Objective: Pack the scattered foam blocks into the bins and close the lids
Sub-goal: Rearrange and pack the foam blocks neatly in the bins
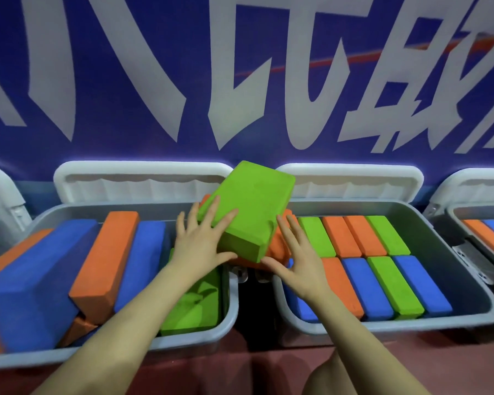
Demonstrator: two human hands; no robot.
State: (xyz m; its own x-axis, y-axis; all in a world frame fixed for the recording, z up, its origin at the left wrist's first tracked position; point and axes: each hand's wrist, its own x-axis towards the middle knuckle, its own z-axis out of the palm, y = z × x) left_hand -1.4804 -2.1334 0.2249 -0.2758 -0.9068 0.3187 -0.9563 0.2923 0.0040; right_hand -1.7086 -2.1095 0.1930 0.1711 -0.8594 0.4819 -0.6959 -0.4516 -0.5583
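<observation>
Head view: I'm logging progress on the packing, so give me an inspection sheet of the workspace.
Surface: red-brown floor under the bins.
Job's things: green block on orange blocks, spanning left bin and right bin; both lids open; right bin's blocks in neat rows.
Clutter: nothing seen.
Hands: left hand and right hand flat, fingers spread, against the green block.
Cables: nothing seen.
Surroundings: blue banner; more bins at both edges.

Green foam block (247,208) lies tilted over the gap between left bin (228,306) and right bin (468,283), resting on an orange block (277,248). Left hand (198,240) lies on it, fingers spread; right hand (294,258) touches its near corner. Both lids (143,181) stand open.
</observation>
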